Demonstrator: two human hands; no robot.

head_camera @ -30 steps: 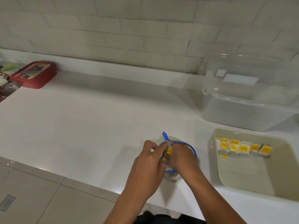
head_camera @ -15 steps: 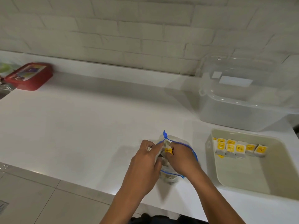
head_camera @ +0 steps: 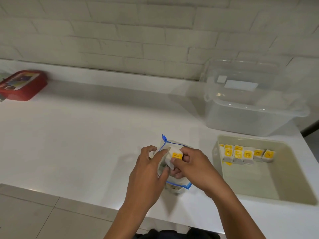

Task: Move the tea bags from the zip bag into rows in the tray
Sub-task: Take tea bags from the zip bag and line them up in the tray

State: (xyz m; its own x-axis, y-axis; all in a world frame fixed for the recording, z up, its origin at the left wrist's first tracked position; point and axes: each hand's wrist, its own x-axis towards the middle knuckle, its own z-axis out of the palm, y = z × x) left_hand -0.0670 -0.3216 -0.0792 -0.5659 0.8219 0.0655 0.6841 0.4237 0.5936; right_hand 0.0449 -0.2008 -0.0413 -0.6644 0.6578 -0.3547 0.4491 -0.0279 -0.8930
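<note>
1. Far off to the left of my hands, a red box (head_camera: 22,85) with rounded corners and a printed lid sits against the back ledge of the counter.
2. Between it and my left hand lies a wide stretch of smooth, glossy white counter (head_camera: 82,138); its front edge runs just under my wrists, with pale floor tiles below.
3. My left hand (head_camera: 148,171) curls its fingers round the near side of the zip bag (head_camera: 177,184), holding the soft clear plastic up; the blue zip strip loops around behind my fingers.
4. My right hand (head_camera: 191,167) pinches a tea bag (head_camera: 174,156) at the mouth of the bag, thumb pressed just below its square yellow tag, the papery white pouch folded underneath.
5. Just to the right of my right hand stands the tray (head_camera: 300,192), a pale rectangular tub with rounded corners. A row of tea bags (head_camera: 246,155) with yellow tags upright lines its far end; the near floor is bare.
6. Beyond the tray, against the white brick wall, sits a clear plastic bin (head_camera: 248,116) with a thick rolled rim.
</note>
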